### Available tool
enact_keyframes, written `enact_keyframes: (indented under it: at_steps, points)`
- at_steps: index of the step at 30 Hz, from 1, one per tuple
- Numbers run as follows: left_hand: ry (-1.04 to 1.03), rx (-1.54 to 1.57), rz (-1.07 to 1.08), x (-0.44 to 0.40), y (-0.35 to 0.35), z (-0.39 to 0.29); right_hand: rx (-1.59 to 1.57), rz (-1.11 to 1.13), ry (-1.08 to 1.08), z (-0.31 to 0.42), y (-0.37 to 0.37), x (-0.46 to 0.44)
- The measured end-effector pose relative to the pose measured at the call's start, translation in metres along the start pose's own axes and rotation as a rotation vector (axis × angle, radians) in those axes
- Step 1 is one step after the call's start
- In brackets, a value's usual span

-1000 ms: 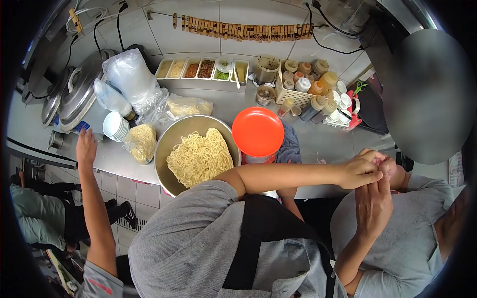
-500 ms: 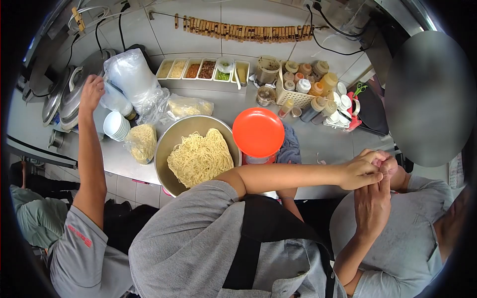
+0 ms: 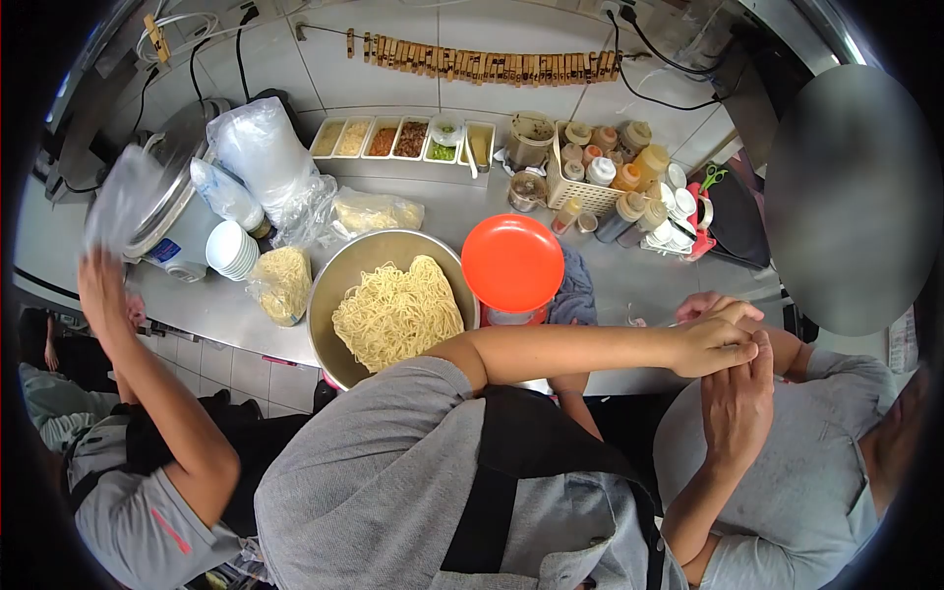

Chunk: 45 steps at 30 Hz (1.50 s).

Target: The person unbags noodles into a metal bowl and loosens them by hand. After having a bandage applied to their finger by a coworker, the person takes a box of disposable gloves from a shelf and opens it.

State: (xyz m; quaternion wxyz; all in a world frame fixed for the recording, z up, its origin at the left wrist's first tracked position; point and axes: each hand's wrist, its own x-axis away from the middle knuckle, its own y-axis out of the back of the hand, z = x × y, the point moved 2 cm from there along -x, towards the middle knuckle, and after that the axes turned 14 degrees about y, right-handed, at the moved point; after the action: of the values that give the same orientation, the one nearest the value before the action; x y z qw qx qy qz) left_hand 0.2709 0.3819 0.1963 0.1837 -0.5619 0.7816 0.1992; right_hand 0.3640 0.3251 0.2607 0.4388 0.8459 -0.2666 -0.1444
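Observation:
My left arm reaches across to the right, and my left hand [image 3: 710,341] is open, fingers stretched and thumb apart. Just below it, my right hand [image 3: 736,398] points upward with straight fingers, its fingertips touching or overlapping the left hand by the thumb. Nothing is visible in either hand. Behind my left hand shows a co-worker's hand [image 3: 696,305]. Left of my arm, a large steel bowl [image 3: 323,285] holds a mound of yellow noodles [image 3: 398,310]. Beside the bowl lies a red plate-like lid or dish [image 3: 512,262].
At left, another person's hand [image 3: 101,290] raises a blurred clear plastic bag [image 3: 126,197]. White bowls [image 3: 231,251] and bagged noodles [image 3: 282,283] stand left of the steel bowl. Behind are topping trays [image 3: 397,139] and a basket of bottles [image 3: 595,197]. A co-worker [image 3: 767,452] stands close at right.
The co-worker's hand at right has shifted left, behind my left hand. The person at left has drawn an arm down and left with a plastic bag. My hands have barely moved.

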Motion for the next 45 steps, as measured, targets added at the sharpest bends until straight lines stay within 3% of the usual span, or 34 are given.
enact_keyframes:
  at_steps: [2,6,11,18,20,21,23,24,26,27,29,33,35,36,39,41,42,44,45]
  points:
    - [0.005,-0.011,0.0,0.0,0.002,-0.002,-0.262,-0.069,-0.032,0.0,0.001,-0.001]
    - [-0.05,0.046,-0.018,0.0,0.003,0.001,-0.26,-0.103,-0.055,0.001,-0.006,-0.002]
    - [-0.066,0.033,-0.067,-0.001,0.002,0.003,0.27,0.098,0.012,-0.001,-0.012,0.0]
    - [-0.027,0.035,-0.027,-0.001,0.002,0.002,0.424,0.187,-0.027,-0.005,-0.026,0.006]
    - [0.003,0.113,-0.041,-0.002,0.001,0.003,1.181,0.44,0.158,-0.005,-0.041,0.008]
    - [0.005,0.111,-0.04,-0.002,0.002,0.004,1.178,0.438,0.157,-0.005,-0.042,0.008]
    - [-0.033,0.044,-0.024,-0.002,0.002,0.004,0.493,0.149,-0.012,-0.002,-0.027,0.001]
    - [-0.031,0.042,-0.023,-0.002,0.003,0.004,0.491,0.148,-0.012,-0.001,-0.019,-0.001]
    - [-0.023,0.052,-0.008,-0.003,0.004,0.004,1.752,0.663,0.601,0.004,-0.015,-0.003]
    - [-0.022,0.053,-0.007,-0.003,0.003,0.004,1.751,0.664,0.603,0.004,-0.016,-0.002]
    - [0.008,0.042,-0.03,-0.002,0.003,0.005,0.5,0.078,0.087,0.002,-0.009,-0.004]
    - [0.015,0.046,-0.024,-0.003,0.002,0.005,0.464,0.209,0.025,-0.001,-0.01,-0.001]
    - [-0.047,0.054,-0.045,-0.003,0.001,0.004,1.545,0.605,0.555,0.004,-0.011,0.0]
    - [-0.047,0.055,-0.044,-0.003,0.001,0.004,1.546,0.607,0.555,0.0,-0.017,-0.002]
    - [-0.019,0.05,-0.02,-0.001,0.003,0.002,2.517,0.44,0.052,-0.035,-0.056,-0.02]
    - [-0.04,0.021,-0.069,-0.002,0.0,0.007,3.091,0.222,-0.423,-0.045,-0.077,-0.024]
    - [-0.04,0.021,-0.069,-0.002,0.0,0.008,3.091,0.222,-0.424,-0.044,-0.081,-0.017]
    - [-0.068,-0.033,-0.044,-0.002,0.002,0.007,3.028,0.688,0.751,-0.044,-0.103,0.004]
    - [-0.069,-0.034,-0.045,-0.003,0.002,0.006,3.029,0.688,0.748,-0.049,-0.112,-0.001]
